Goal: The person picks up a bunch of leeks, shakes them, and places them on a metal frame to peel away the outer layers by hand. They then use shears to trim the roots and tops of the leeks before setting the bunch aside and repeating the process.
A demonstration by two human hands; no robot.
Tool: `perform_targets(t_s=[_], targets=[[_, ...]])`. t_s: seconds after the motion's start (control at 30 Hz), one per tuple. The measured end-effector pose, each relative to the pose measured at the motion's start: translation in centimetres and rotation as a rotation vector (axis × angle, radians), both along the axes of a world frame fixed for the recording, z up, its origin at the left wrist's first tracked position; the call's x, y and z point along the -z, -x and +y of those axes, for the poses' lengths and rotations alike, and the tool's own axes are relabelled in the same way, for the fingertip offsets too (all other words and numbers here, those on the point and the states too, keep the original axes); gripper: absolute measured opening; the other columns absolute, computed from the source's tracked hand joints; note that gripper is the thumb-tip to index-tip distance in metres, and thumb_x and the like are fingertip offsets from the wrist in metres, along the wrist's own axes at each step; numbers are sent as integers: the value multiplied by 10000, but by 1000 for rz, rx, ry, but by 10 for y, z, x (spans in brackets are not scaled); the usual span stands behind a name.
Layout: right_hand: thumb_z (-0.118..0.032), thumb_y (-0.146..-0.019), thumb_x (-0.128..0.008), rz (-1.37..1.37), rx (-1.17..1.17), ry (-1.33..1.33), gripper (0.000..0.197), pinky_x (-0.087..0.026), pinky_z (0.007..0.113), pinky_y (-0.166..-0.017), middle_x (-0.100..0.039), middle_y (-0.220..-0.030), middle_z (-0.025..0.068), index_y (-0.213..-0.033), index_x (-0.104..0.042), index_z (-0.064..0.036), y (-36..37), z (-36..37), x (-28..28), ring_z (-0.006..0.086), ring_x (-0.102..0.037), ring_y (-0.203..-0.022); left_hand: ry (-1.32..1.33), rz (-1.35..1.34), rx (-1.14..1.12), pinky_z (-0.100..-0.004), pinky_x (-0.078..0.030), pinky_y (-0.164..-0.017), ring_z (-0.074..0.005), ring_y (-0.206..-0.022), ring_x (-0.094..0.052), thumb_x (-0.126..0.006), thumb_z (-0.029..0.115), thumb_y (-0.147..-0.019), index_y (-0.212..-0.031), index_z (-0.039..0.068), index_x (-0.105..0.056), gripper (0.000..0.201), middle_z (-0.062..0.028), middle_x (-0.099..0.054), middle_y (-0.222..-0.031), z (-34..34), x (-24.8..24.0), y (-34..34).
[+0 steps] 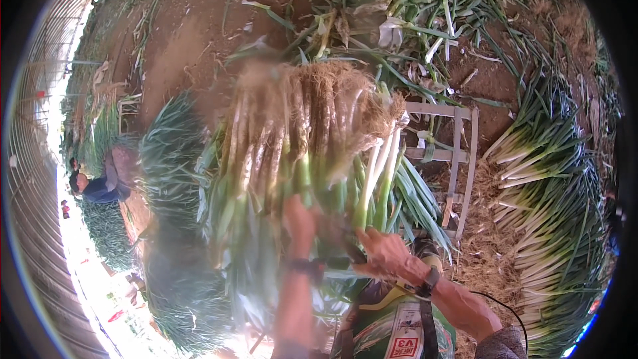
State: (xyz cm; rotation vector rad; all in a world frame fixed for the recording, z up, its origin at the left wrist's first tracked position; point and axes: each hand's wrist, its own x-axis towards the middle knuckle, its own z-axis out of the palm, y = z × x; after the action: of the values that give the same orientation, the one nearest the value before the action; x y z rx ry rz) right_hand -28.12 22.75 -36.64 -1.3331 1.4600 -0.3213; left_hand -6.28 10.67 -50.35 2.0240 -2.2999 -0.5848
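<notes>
While the left hand overlaps onion stalks, blur hides its grip | right hand curled, hold unclear

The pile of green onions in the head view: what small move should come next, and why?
Probably ease one soil-stained stalk from the pile with the left hand: that hand is near many such stalks, while whiter, cleaner stalks lie toward the right hand.

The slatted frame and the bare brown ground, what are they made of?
The slatted frame looks like metal, maybe painted: it is pale, flat-barred and smooth-looking, but wood is possible. The ground looks like soil, probably dry: brown, matte and dusty.
</notes>
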Motion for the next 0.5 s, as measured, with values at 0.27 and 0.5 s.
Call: perform_targets(t_s=[0.27,0.5], targets=[[-402,-732,-752,-49,68,-21,648,-512,487,-614,-604,-850,186,-1213,-507,-44,2,-11,7,394,-638,-723,13,50,32,-452,-490,-865,-407,-989,-609,-790,153,-710,-1133,-33,-615,494,-242,-628,-1039,6,-3,5],[-424,-739,-738,17,122,-170,609,-528,480,-668,-633,-902,197,-1181,-515,-70,3,-27,11,374,-649,-741,-382,363,-126,-384,-507,-887,-361,-1017,-662,-773,160,-732,-1219,-54,-602,559,-251,-678,-1106,-27,-30,-16]])
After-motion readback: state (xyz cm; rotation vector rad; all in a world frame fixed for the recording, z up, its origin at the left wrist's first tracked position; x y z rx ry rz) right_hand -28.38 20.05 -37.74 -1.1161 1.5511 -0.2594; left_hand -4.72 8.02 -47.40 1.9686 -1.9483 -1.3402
